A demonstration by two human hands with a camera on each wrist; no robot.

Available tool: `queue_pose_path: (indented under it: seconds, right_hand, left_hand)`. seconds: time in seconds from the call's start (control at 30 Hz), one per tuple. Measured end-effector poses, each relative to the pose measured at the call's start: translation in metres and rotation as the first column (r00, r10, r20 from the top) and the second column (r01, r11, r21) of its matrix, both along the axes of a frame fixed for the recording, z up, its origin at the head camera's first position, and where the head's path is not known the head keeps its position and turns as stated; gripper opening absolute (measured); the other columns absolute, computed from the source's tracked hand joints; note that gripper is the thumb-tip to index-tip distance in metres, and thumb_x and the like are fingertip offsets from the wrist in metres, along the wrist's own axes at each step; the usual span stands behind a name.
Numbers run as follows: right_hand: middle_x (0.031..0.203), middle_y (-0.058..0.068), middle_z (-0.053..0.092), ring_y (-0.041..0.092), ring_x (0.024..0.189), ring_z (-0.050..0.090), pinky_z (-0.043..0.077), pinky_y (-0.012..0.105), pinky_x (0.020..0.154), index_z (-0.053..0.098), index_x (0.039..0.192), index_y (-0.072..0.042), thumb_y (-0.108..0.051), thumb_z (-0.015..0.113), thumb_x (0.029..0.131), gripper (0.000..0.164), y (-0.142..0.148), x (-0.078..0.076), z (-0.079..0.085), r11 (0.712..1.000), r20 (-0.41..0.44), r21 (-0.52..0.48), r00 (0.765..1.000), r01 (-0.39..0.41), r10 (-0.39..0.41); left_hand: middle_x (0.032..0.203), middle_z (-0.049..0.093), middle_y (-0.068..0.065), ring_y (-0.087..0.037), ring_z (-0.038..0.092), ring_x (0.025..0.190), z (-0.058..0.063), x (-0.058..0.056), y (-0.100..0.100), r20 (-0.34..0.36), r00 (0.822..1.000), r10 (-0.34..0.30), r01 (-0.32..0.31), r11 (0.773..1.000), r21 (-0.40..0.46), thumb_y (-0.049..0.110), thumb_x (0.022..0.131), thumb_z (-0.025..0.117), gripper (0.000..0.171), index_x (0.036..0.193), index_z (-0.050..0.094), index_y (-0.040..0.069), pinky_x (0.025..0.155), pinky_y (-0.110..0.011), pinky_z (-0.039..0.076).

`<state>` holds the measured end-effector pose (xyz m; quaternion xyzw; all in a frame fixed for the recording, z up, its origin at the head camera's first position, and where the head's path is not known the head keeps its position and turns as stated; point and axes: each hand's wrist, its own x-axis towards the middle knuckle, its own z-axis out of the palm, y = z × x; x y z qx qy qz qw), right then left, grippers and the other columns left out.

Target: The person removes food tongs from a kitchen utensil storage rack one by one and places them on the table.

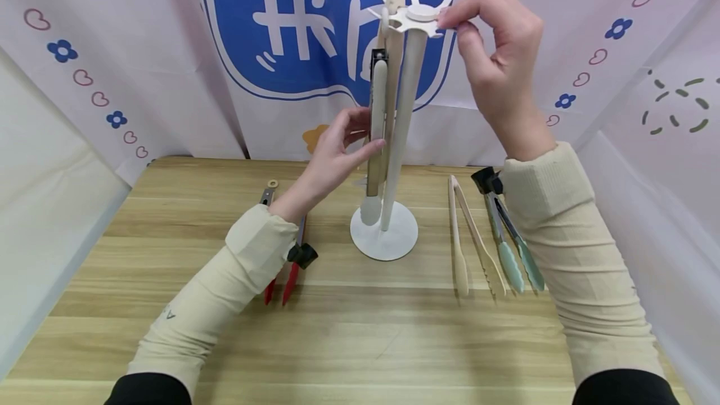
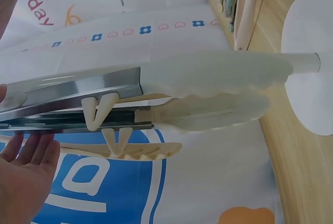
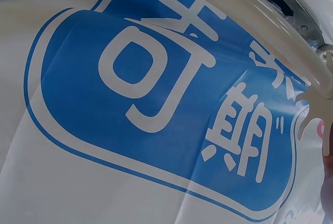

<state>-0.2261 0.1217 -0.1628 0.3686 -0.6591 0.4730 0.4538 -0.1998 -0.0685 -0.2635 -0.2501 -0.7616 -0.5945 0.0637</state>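
Note:
A white utensil stand (image 1: 409, 92) with a round base (image 1: 402, 239) and a hooked crown stands on the table. Metal tongs with pale grey-white scalloped heads (image 2: 213, 73) hang along its left side, heads down. My left hand (image 1: 340, 145) grips these tongs, thumb in front and fingers behind. Behind them hangs a beige wooden utensil with a wavy edge (image 2: 145, 152). High on the right, my right hand (image 1: 500, 42) pinches a hook of the crown (image 1: 422, 14) between thumb and forefinger. The right wrist view catches only a sliver of that hand.
Tongs with red tips (image 1: 291, 280) lie left of the stand, partly under my left forearm. To the right lie wooden tongs (image 1: 459, 264) and green-tipped tongs (image 1: 509, 267), next to my right sleeve. A printed cloth banner (image 1: 304, 67) hangs behind the table.

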Motion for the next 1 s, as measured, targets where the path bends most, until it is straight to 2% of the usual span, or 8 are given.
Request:
queue_pose_path:
  seconds: [0.13, 0.33, 0.43, 0.67, 1.0]
  right_hand:
    - [0.073, 0.015, 0.061, 0.003, 0.074, 0.052, 0.043, 0.021, 0.075, 0.059, 0.071, 0.012, 0.003, 0.041, 0.077, 0.021, 0.0, 0.0, 0.001, 1.0, 0.006, 0.015, 1.0, 0.023, -0.023]
    - [0.073, 0.01, 0.062, 0.002, 0.075, 0.051, 0.042, 0.021, 0.075, 0.06, 0.073, 0.012, 0.002, 0.041, 0.078, 0.022, 0.001, -0.002, 0.001, 0.999, 0.013, 0.025, 1.0, 0.027, -0.027]
    - [0.073, 0.008, 0.061, 0.002, 0.075, 0.051, 0.042, 0.021, 0.075, 0.06, 0.073, 0.012, 0.001, 0.041, 0.078, 0.022, 0.001, -0.003, 0.001, 1.0, 0.013, 0.018, 1.0, 0.022, -0.023]
    - [0.072, 0.016, 0.059, 0.002, 0.075, 0.051, 0.043, 0.021, 0.075, 0.059, 0.072, 0.012, 0.001, 0.04, 0.077, 0.022, 0.001, -0.003, 0.0, 1.0, 0.009, 0.006, 1.0, 0.022, -0.022]
    - [0.071, 0.016, 0.058, 0.002, 0.076, 0.052, 0.044, 0.022, 0.076, 0.06, 0.072, 0.011, 0.003, 0.041, 0.077, 0.021, 0.0, -0.003, -0.001, 1.0, 0.022, -0.006, 0.999, 0.027, -0.027]
  left_hand:
    - [0.122, 0.049, -0.02, -0.025, 0.048, 0.113, 0.0, 0.001, 0.001, 0.024, 1.0, -0.004, 0.003, 1.0, 0.018, 0.004, 0.085, 0.06, 0.049, 0.127, 0.036, -0.006, 0.1, -0.03, 0.037]
    - [0.12, 0.053, -0.016, -0.021, 0.051, 0.11, -0.017, -0.01, 0.0, 0.028, 0.999, -0.018, 0.016, 0.998, 0.054, 0.007, 0.085, 0.062, 0.051, 0.129, 0.038, -0.001, 0.095, -0.029, 0.042]
    - [0.117, 0.054, -0.015, -0.02, 0.053, 0.107, -0.021, -0.012, 0.0, 0.012, 1.0, -0.018, 0.017, 0.998, 0.063, 0.008, 0.085, 0.063, 0.05, 0.128, 0.041, -0.001, 0.093, -0.029, 0.044]
    - [0.117, 0.054, -0.015, -0.021, 0.053, 0.106, -0.021, -0.01, -0.002, -0.012, 1.0, -0.022, 0.022, 0.997, 0.076, 0.006, 0.084, 0.063, 0.05, 0.129, 0.043, 0.0, 0.093, -0.03, 0.044]
    - [0.116, 0.055, -0.014, -0.02, 0.054, 0.104, -0.023, -0.011, -0.003, -0.037, 0.999, -0.007, 0.009, 0.998, 0.062, 0.007, 0.085, 0.062, 0.047, 0.128, 0.044, -0.001, 0.092, -0.029, 0.045]
